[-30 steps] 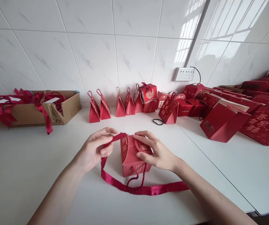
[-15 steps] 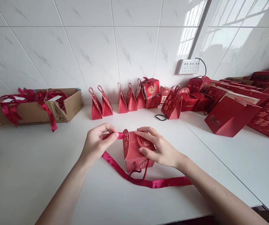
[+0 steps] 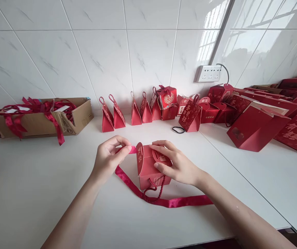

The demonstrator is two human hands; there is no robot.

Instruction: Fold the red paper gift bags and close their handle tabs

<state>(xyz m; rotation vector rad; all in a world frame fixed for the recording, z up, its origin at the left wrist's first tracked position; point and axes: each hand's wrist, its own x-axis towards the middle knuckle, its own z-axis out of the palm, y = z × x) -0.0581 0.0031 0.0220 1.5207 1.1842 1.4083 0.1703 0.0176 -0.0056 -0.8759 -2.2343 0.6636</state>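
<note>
A small red paper gift box (image 3: 145, 152) stands on the white table in front of me, with gold characters on its two rounded top flaps. A twisted red cord (image 3: 161, 188) hangs down its near side. My left hand (image 3: 112, 154) is closed, pinching a red satin ribbon (image 3: 182, 201) between thumb and fingers at the left flap. The ribbon curves from this hand across the table, passes in front of the box and runs under my right forearm. Fingers and thumb of my right hand (image 3: 176, 164) grip the box at its right flap.
At the left, a cardboard box (image 3: 83, 116) overflows with red ribbons. Several small triangular red boxes (image 3: 119, 117) line the wall, and larger red boxes (image 3: 257, 128) crowd the right side. A black loop (image 3: 178, 130) lies near the middle. A power strip (image 3: 208, 73) is on the wall.
The whole view has shifted very slightly. Both hands keep their hold, the left on the ribbon and the right on the gift box.
</note>
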